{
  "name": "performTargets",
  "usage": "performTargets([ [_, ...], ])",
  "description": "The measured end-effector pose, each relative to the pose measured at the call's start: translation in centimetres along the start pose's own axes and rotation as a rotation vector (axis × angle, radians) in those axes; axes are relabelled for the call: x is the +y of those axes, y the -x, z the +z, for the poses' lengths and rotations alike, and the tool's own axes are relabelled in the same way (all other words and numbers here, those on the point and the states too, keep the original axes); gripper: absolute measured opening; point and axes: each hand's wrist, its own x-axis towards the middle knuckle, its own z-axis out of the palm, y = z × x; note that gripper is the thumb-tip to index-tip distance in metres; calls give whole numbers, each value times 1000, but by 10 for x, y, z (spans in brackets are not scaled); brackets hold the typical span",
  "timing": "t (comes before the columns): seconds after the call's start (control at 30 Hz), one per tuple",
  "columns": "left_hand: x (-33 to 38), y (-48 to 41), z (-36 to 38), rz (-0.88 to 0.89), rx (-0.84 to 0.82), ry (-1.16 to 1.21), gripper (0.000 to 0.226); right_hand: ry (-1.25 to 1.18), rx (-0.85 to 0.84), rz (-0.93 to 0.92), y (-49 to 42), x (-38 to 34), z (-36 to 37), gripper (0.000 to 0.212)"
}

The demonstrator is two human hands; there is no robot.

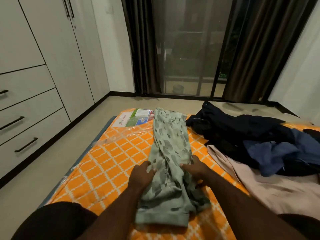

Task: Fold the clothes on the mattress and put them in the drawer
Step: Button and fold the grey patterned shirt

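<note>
A pale green patterned garment (170, 146) lies in a long narrow strip down the middle of the orange checked mattress (110, 163). My left hand (142, 173) rests on its left side with fingers curled into the cloth. On the garment's right edge my right hand (196, 168) pinches a fold of the cloth. A heap of dark navy and blue clothes (256, 135) sits to the right, partly on top of a beige garment (270, 186). The white drawers (26, 118) with black handles stand at the left, all closed.
A plastic-wrapped printed label (136, 117) lies at the mattress's far end. Tall wardrobe doors (57, 49) rise above the drawers. A glass door (190, 49) with dark curtains faces me. Bare floor runs between mattress and wardrobe.
</note>
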Motion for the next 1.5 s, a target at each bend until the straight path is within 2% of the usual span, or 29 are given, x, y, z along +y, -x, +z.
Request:
performTargets([
  [0.1,7,20,-7,89,-84,-11,66,-24,-30,-106,17,6,9,97],
  [0.2,16,37,-9,110,-187,84,65,86,-62,-196,29,5,13,89],
  [0.3,14,47,-7,-2,-273,481,63,257,1,-268,34,6,14,66],
  [0.37,16,49,-12,-71,-371,713,63,128,126,-292,39,2,9,48],
  [0.43,18,51,-16,-118,-446,821,53,-19,207,-272,44,-5,4,40],
  [0.5,18,57,-16,-148,-452,671,45,94,124,-210,53,-7,-1,45],
  [0.6,18,60,-10,-93,-410,203,69,542,-150,-84,73,-7,1,53],
  [0.67,21,61,-11,-14,-381,-32,80,613,-234,-76,82,-10,1,53],
  [0.7,19,59,-10,14,-346,-70,83,626,-243,-69,86,-16,0,54],
  [0.8,11,58,-10,-34,-223,47,89,500,-224,-12,81,-25,-6,70],
  [0.93,12,56,-6,-61,-74,75,78,308,-237,84,74,-21,-11,86],
  [1.0,18,52,-6,-58,-51,54,71,319,-272,118,69,-21,-10,86],
  [1.1,26,36,-10,-23,-15,77,59,523,-97,17,51,-27,-9,91],
  [1.13,30,32,-13,-3,-1,86,52,548,-6,-39,46,-32,-9,90],
  [1.2,34,24,-22,27,25,102,41,442,137,-155,39,-41,-11,70],
  [1.3,31,0,-34,29,33,158,37,209,179,-239,22,-54,-16,48],
  [1.4,33,-36,-50,63,29,161,37,60,187,-261,-9,-60,-22,43],
  [1.5,39,-80,-63,85,46,139,40,45,213,-281,-46,-71,-28,50],
])
